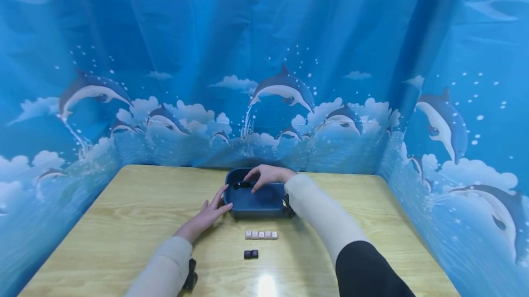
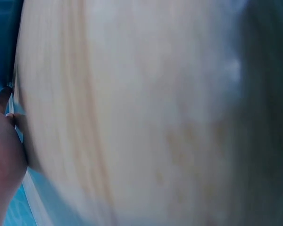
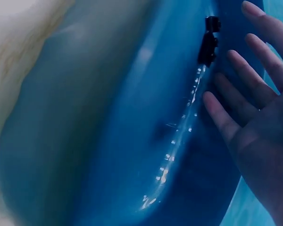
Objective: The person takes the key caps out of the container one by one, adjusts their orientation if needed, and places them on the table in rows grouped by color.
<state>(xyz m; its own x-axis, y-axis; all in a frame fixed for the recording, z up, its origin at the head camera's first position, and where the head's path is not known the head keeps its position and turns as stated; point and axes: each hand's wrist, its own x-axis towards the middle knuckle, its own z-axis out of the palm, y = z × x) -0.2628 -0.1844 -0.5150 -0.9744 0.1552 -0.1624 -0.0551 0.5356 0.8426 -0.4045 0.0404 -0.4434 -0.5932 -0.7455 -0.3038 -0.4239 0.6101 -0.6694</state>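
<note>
A dark blue plastic basin [image 1: 256,199] stands towards the back of the table. My left hand [image 1: 210,212] touches its left side with spread, straight fingers; the left wrist view shows only part of this hand [image 2: 4,146]. Over the basin reaches my right hand [image 1: 267,176], its fingers near several small black pieces [image 1: 243,185] inside. In the right wrist view those black pieces [image 3: 208,42] lie along the basin's inner edge, apart from the loosely extended fingers [image 3: 250,77], which hold nothing.
In front of the basin, several small white keycap-like blocks [image 1: 261,235] with dark marks form a row. Two small black blocks [image 1: 250,254] sit side by side nearer to me. A blue dolphin-print curtain [image 1: 256,141] borders the wooden table [image 1: 165,191] at the back and sides.
</note>
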